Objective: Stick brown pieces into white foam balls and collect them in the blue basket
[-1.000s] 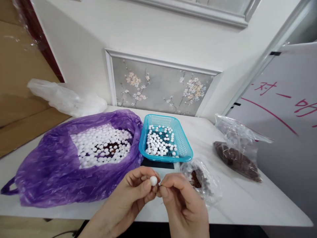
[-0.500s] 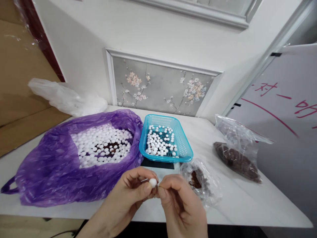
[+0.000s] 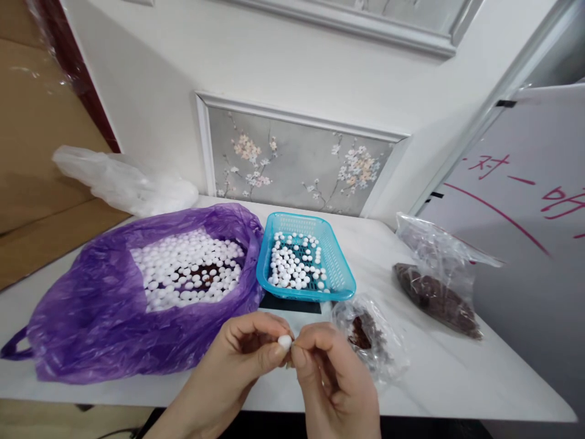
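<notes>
Between the thumb and fingertips of my left hand [image 3: 240,356] is a small white ball [image 3: 284,342]. My right hand [image 3: 336,372] pinches at the ball's right side; whatever is in that pinch is too small to make out. Both hands meet over the table's front part, just below a blue plastic basket [image 3: 307,296] with many white balls in it. To the left lies an open purple plastic bag [image 3: 86,305] full of more white balls, with some dark brown bits among them. Beside my right hand sits an open clear bag [image 3: 388,360] holding small reddish-brown pieces.
A clear bag of dark brown material [image 3: 432,299] lies at the right of the white table [image 3: 457,378]. At the back left is a crumpled white plastic bag [image 3: 132,183] near cardboard [image 3: 41,152]. A whiteboard [image 3: 525,244] with red writing stands on the right.
The white ball has shifted slightly right and down in my left fingers, and now appears turned. My two hands' fingertips are a little closer together.
</notes>
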The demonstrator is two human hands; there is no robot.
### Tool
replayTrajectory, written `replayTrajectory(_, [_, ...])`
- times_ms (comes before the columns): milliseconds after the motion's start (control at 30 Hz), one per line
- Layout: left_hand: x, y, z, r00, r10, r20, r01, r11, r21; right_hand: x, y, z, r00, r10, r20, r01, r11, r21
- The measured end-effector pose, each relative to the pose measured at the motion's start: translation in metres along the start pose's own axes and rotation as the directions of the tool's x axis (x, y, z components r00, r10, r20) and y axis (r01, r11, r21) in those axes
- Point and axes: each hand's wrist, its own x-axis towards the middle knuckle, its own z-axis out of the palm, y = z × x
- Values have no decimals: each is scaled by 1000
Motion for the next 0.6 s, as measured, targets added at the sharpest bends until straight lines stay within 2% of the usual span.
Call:
replayTrajectory(233, [2,-4,0,1000,0,-8,0,1000,19,1,-1,-4,998,59,-3,-58,998,31])
replayTrajectory(400, [2,-5,0,996,-51,71,55,997,-58,5,-5,-12,961,249,123,-275,916,293])
replayTrajectory(500, [3,-4,1,996,-50,79,54,997,-52,7,-6,-14,945,295,143,-327,863,384])
replayTrajectory(600, [3,-5,3,998,-46,47,47,998,-34,8,-5,-12,937,323,137,-350,845,405])
